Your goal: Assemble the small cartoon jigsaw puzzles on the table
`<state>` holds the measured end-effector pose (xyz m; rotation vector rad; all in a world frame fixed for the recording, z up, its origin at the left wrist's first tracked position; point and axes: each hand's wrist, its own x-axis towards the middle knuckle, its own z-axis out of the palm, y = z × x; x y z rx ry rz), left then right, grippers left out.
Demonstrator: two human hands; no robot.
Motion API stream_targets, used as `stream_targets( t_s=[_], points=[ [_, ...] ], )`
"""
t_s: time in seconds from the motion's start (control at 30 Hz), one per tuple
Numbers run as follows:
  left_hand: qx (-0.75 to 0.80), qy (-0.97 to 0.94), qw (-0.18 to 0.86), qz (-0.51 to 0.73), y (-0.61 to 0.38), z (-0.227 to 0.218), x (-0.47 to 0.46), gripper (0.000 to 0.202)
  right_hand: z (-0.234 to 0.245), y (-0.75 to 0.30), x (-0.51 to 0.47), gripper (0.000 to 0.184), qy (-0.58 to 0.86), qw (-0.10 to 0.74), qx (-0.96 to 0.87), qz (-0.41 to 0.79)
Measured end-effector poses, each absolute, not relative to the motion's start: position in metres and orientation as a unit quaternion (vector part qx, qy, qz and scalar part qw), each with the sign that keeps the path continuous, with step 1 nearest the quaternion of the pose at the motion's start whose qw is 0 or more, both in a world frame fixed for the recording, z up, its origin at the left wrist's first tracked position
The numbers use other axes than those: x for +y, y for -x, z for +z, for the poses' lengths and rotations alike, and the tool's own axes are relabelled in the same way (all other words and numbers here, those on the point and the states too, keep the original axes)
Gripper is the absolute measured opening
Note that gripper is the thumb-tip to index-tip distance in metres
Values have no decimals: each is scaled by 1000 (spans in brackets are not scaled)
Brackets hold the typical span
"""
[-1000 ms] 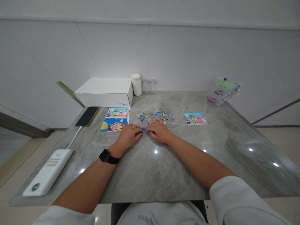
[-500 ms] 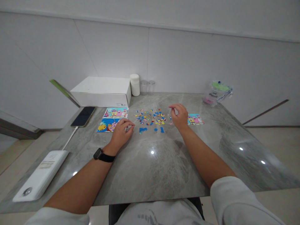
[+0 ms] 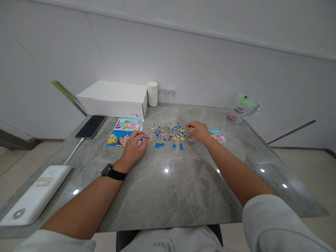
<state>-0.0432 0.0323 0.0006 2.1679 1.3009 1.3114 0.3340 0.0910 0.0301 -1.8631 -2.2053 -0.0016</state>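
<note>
Jigsaw pieces, mostly blue and yellow, lie in a loose pile on the grey table. In front of the pile are a joined blue corner strip, a single blue piece and a short upright strip. My left hand rests left of these, over the edge of a blue picture card, fingers curved and thumb slightly apart. A yellow speck shows by its thumb. My right hand hovers at the pile's right edge, thumb and forefinger apart, with nothing visible between them.
Another cartoon card lies behind the blue one; a third card is beside my right wrist. A white box, white bottle and two glass jars stand behind. At left, a phone is cabled to a power bank.
My right hand has lowered and shifted slightly left toward the pile, and its fingers have spread a little. My left hand stays by the card. The head view has tilted slightly.
</note>
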Motion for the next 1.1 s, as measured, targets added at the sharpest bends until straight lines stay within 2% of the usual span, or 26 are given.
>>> stream_targets(
  t_s=[0.13, 0.23, 0.4, 0.73, 0.8, 0.9, 1.03, 1.1],
  points=[
    [456, -742, 146, 470, 44, 1, 33, 12, 38, -296, 121, 32, 635, 54, -771, 1],
    [481, -717, 134, 486, 47, -2, 36, 21, 40, -265, 141, 36, 612, 1, -790, -30],
    [486, -701, 123, 507, 51, -8, 40, 32, 35, -232, 167, 44, 610, -51, -791, -18],
    [479, -694, 143, 518, 52, -7, 41, 28, 44, -231, 195, 20, 604, -82, -791, 50],
    [485, -690, 150, 516, 52, -5, 40, 25, 49, -234, 192, 17, 604, -64, -792, 66],
    [493, -692, 152, 506, 50, -1, 38, 21, 54, -238, 179, 22, 594, -8, -798, 102],
    [478, -709, 152, 495, 45, 6, 31, 18, 55, -242, 140, 21, 534, 206, -759, 309],
    [463, -722, 163, 487, 40, 10, 26, 18, 53, -242, 112, 23, 507, 286, -710, 396]
  ],
)
